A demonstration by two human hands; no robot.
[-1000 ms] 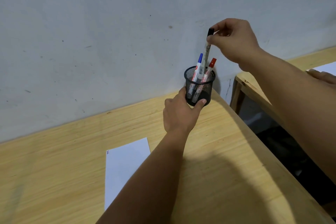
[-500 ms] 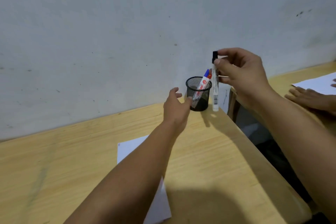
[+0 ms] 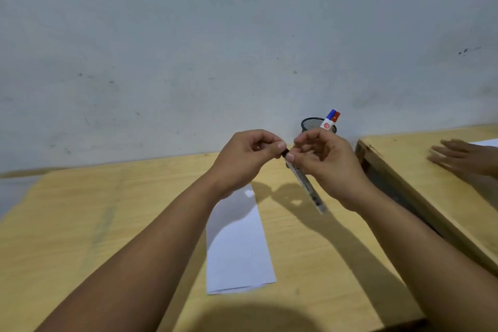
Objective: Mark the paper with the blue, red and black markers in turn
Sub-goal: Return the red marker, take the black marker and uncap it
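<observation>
My right hand [image 3: 327, 163] grips the white barrel of the black marker [image 3: 307, 186], which slants down to the right above the table. My left hand [image 3: 246, 158] pinches the marker's black cap [image 3: 284, 153] at its upper end. Both hands hover above the far end of a white paper strip [image 3: 238, 248] lying on the wooden table [image 3: 80, 224]. Behind my right hand, a black mesh pen holder [image 3: 312, 124] stands against the wall with the blue marker [image 3: 332, 113] and the red marker [image 3: 335, 117] leaning out of it to the right.
A grey wall rises right behind the table. To the right, across a narrow gap, a second wooden table [image 3: 420, 170] holds white paper [image 3: 486, 142] and another person's hand [image 3: 463, 158], blurred.
My right hand carried the black marker from beside the holder toward me and tilted it. My left hand left the holder and closed on the marker's cap. The camera tilted downward.
</observation>
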